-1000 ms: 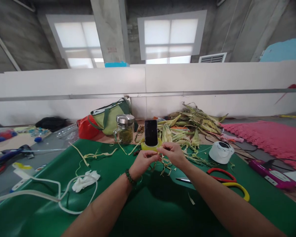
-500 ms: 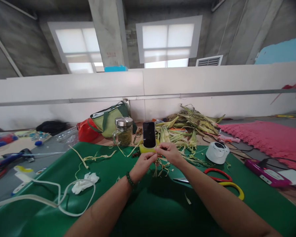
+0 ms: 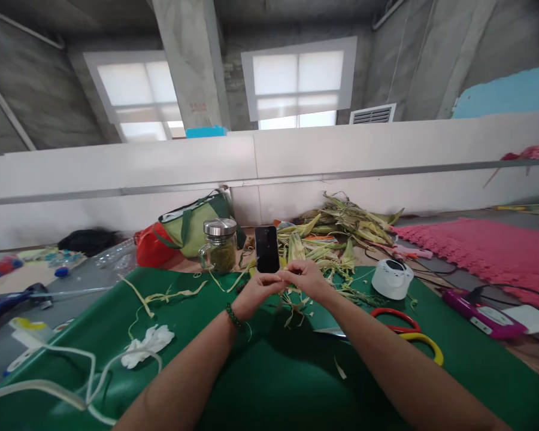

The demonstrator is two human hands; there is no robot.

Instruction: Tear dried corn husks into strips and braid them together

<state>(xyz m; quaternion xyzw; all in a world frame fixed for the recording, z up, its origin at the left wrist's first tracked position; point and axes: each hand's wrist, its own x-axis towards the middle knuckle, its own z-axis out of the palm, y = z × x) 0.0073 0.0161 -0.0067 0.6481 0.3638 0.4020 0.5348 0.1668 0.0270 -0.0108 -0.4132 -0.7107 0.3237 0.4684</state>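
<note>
My left hand, with a green bead bracelet at its wrist, is closed in a pinch above the green mat. My right hand is also pinched, its fingertips meeting those of the left. What lies between the fingertips is too small to make out. Pale, thin strips of corn husk show just below the hands; whether they hang from the fingers I cannot tell. Directly behind the hands a dark-screened phone stands upright. Scissors with red and yellow handles lie partly under my right forearm.
A heap of corn husks lies behind on the right, near a white round device. A lidded glass jar and a green bag stand left of the phone. White cable and crumpled tissue lie at left.
The view has shifted slightly. My left fingers have straightened somewhat and come closer to the right fingertips. Both hands remain pinched in nearly the same place.
</note>
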